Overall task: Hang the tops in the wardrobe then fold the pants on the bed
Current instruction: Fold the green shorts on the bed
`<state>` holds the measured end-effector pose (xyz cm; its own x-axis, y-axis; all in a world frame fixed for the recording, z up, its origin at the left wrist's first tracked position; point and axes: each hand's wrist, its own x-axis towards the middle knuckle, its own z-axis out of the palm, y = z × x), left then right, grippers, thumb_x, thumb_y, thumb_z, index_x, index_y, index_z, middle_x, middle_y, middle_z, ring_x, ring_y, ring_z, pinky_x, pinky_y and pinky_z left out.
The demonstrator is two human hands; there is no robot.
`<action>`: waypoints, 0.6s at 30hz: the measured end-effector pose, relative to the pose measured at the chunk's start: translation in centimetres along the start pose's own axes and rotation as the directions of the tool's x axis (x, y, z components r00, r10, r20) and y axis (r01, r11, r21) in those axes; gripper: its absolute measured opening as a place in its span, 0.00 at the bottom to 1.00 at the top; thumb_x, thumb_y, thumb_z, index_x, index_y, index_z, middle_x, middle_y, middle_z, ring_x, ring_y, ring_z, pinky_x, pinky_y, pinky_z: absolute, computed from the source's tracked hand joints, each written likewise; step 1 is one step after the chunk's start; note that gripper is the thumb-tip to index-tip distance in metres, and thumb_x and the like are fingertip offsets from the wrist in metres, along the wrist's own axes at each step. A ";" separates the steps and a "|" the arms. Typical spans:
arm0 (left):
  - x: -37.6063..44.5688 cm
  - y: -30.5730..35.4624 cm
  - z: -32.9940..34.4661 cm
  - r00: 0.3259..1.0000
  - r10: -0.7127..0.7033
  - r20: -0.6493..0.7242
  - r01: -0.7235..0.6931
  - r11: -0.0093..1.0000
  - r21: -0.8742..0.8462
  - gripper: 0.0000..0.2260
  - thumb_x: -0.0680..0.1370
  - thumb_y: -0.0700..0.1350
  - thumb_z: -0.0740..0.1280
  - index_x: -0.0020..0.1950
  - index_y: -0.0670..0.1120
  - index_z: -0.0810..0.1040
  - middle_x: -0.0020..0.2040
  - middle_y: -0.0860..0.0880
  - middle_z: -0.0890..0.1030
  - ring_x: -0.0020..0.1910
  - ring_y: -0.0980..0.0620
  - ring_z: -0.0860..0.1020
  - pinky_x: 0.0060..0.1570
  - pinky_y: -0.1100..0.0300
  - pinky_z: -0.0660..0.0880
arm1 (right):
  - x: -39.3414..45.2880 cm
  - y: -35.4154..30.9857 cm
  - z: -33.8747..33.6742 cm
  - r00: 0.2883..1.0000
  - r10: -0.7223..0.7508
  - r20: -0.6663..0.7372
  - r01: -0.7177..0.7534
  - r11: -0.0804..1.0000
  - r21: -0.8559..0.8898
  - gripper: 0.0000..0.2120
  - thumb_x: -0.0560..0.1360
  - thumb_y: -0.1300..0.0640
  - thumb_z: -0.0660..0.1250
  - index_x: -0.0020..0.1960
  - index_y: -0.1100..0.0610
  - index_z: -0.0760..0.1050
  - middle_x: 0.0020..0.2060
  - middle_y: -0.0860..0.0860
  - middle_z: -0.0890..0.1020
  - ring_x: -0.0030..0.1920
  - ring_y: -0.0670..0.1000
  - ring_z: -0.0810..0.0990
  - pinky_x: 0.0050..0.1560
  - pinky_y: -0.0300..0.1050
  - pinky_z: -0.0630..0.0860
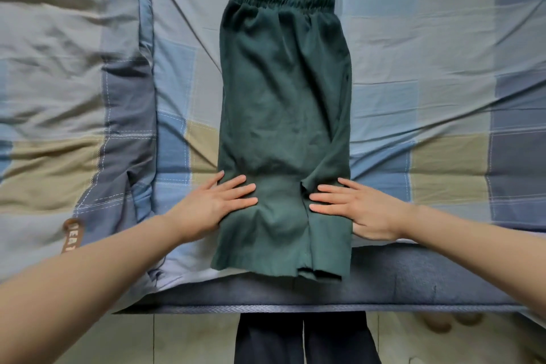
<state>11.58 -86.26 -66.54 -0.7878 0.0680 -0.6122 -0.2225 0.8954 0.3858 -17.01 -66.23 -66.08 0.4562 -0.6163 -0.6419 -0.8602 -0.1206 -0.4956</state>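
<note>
dark green pants point(283, 115) lie folded lengthwise on the checked bed sheet point(413, 53), hems near the bed edge, waistband far. left hand point(212, 204) and right hand point(357, 207) press flat, fingers spread, on the lower part, grasping nothing. duvet point(68, 83) lies left.

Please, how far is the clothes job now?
No tops are in view, so the hanging cannot be judged. The green pants lie on the bed, apparently folded lengthwise. Left hand and right hand press flat near the hems. Crosswise folds remain.
</note>
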 end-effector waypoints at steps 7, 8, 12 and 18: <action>-0.1 -1.7 -3.4 0.911 -0.398 0.111 0.117 -0.009 -0.993 0.02 0.77 0.42 0.71 0.49 0.46 0.83 0.47 0.51 0.85 0.44 0.58 0.82 0.45 0.64 0.78 | -0.7 0.7 -3.3 0.775 0.632 0.015 0.029 -0.058 0.998 0.12 0.80 0.51 0.61 0.49 0.54 0.81 0.46 0.49 0.85 0.50 0.50 0.80 0.52 0.45 0.77; 0.5 -2.1 -3.5 0.872 -0.468 0.140 0.097 -0.116 -0.989 0.07 0.78 0.48 0.70 0.49 0.45 0.82 0.48 0.50 0.85 0.45 0.54 0.83 0.47 0.61 0.79 | -0.2 1.6 -3.4 0.731 0.677 0.080 0.043 -0.163 0.986 0.14 0.80 0.48 0.59 0.52 0.55 0.79 0.49 0.51 0.84 0.50 0.52 0.81 0.53 0.49 0.77; 3.1 -1.9 -2.1 0.714 -0.685 0.148 0.161 -0.044 -0.986 0.11 0.76 0.52 0.72 0.49 0.45 0.80 0.43 0.48 0.78 0.42 0.49 0.74 0.46 0.55 0.70 | 1.9 2.6 -2.8 0.690 0.707 0.155 -0.007 -0.208 0.978 0.13 0.79 0.47 0.62 0.59 0.52 0.76 0.48 0.47 0.84 0.45 0.49 0.83 0.42 0.45 0.79; 2.3 1.2 0.3 0.706 -0.700 0.109 0.109 -0.045 -0.993 0.05 0.79 0.40 0.68 0.52 0.46 0.82 0.45 0.54 0.84 0.43 0.58 0.80 0.43 0.69 0.75 | 2.1 2.3 -0.9 0.566 0.824 0.002 0.002 -0.004 1.000 0.08 0.79 0.49 0.63 0.52 0.52 0.77 0.46 0.44 0.82 0.45 0.43 0.80 0.44 0.39 0.76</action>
<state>9.68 -84.96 -67.67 -0.3379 -0.5302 -0.7776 -0.6464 -0.4698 0.6012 -18.22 -68.50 -68.02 -0.4500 -0.4468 -0.7733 0.2323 0.7775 -0.5844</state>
